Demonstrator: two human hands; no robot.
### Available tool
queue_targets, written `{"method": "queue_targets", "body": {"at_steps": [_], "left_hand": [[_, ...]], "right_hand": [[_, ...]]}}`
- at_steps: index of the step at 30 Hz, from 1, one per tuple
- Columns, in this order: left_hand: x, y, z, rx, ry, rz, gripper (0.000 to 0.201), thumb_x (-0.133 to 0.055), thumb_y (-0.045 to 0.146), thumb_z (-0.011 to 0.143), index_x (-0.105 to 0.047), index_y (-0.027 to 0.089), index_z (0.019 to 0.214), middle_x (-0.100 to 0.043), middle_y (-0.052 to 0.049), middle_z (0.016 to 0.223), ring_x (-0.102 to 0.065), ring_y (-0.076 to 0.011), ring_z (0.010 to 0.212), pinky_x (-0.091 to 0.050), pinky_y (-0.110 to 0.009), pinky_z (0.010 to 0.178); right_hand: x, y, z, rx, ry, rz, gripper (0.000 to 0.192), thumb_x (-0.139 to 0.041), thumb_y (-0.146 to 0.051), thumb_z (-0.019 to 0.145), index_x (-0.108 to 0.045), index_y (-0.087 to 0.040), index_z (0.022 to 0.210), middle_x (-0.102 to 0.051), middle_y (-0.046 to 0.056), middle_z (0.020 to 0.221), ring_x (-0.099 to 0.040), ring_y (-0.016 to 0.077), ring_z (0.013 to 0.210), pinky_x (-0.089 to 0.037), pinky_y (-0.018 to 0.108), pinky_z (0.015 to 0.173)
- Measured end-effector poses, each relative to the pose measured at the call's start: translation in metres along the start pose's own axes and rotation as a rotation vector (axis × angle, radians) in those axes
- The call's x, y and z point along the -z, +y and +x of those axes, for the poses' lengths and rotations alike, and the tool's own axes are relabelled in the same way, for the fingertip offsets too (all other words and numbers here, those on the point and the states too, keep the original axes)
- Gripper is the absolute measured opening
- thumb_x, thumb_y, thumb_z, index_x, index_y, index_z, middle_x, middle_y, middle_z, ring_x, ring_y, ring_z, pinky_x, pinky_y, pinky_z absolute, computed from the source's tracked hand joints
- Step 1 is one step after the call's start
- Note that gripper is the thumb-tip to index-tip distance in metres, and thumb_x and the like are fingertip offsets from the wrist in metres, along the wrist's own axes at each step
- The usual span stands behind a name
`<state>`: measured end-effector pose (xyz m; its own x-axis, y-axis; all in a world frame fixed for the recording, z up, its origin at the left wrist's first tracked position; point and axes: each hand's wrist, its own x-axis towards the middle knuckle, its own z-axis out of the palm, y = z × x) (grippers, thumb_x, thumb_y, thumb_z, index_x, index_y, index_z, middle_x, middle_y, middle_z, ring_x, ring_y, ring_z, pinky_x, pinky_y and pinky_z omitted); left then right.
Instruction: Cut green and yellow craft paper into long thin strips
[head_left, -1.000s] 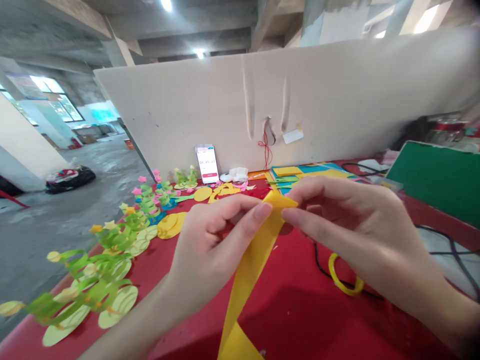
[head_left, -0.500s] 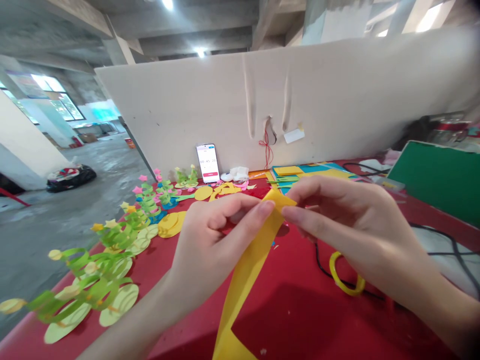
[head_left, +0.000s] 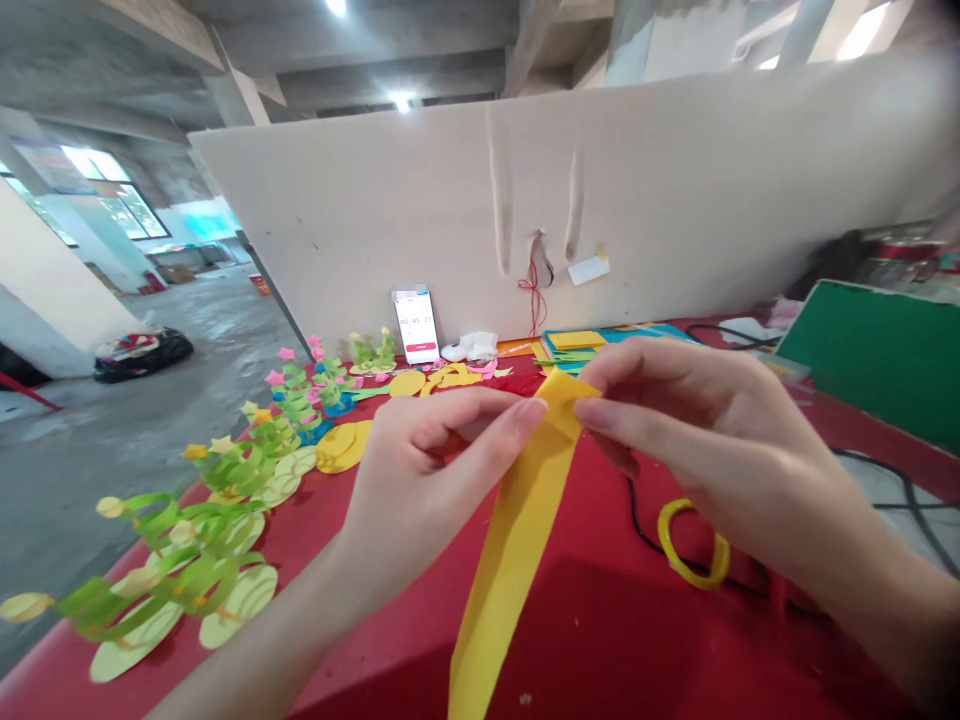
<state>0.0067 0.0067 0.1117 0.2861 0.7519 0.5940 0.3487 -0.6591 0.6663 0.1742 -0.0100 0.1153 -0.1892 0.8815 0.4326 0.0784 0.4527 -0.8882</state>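
Observation:
Between my hands a long yellow paper strip (head_left: pixel 517 540) hangs down toward the table's near edge, its top end folded over. My left hand (head_left: pixel 435 470) pinches the strip's left edge near the top between thumb and finger. On the other side, my right hand (head_left: pixel 697 430) pinches the upper right corner, its remaining fingers curled and partly hidden. Below the right hand a roll of yellow tape (head_left: pixel 694 545) lies on the red tabletop (head_left: pixel 600 640).
Paper plants with green spirals (head_left: pixel 225 480) line the table's left side. Yellow paper discs (head_left: pixel 343 446) lie beside them. A phone (head_left: pixel 416 325) showing a timer leans on the white panel (head_left: pixel 375 210). A green board (head_left: pixel 877 365) and black cables (head_left: pixel 892 480) are at right.
The strip's top has shifted slightly right and its lower part hangs straighter. The right hand has moved slightly up and right; both hands keep their pinch.

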Motion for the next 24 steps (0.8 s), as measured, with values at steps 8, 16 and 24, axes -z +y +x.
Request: {"method": "queue_targets", "body": {"at_steps": [8,16,24], "left_hand": [[0.002,-0.006,0.004,0.05,-0.056,-0.124,0.011,-0.059,0.02,0.075,-0.067,0.022,0.069,-0.065,0.007,0.056,-0.056,-0.0044,0.049,-0.043,-0.005,0.044],[0.001,-0.011,0.009,0.152,-0.11,-0.127,0.013,-0.058,0.028,0.075,-0.068,0.021,0.071,-0.066,0.005,0.062,-0.056,-0.0057,0.052,-0.044,-0.009,0.046],[0.001,-0.017,0.014,0.335,-0.332,-0.145,0.028,-0.05,0.039,0.079,-0.068,0.016,0.077,-0.067,-0.003,0.07,-0.06,-0.0146,0.062,-0.047,-0.022,0.056]], "right_hand": [[0.011,0.008,0.006,-0.051,0.017,0.089,0.004,-0.056,-0.016,0.076,-0.058,-0.019,0.074,-0.048,-0.005,0.058,-0.043,0.0023,0.049,-0.035,0.012,0.043],[0.014,0.015,0.017,-0.139,-0.019,0.087,0.006,-0.058,-0.022,0.075,-0.055,-0.018,0.071,-0.047,-0.004,0.054,-0.042,0.005,0.048,-0.033,0.016,0.043],[0.019,0.021,0.023,-0.153,-0.052,0.066,0.006,-0.059,-0.021,0.073,-0.055,-0.018,0.069,-0.048,-0.004,0.057,-0.041,0.006,0.05,-0.032,0.019,0.047]]}}
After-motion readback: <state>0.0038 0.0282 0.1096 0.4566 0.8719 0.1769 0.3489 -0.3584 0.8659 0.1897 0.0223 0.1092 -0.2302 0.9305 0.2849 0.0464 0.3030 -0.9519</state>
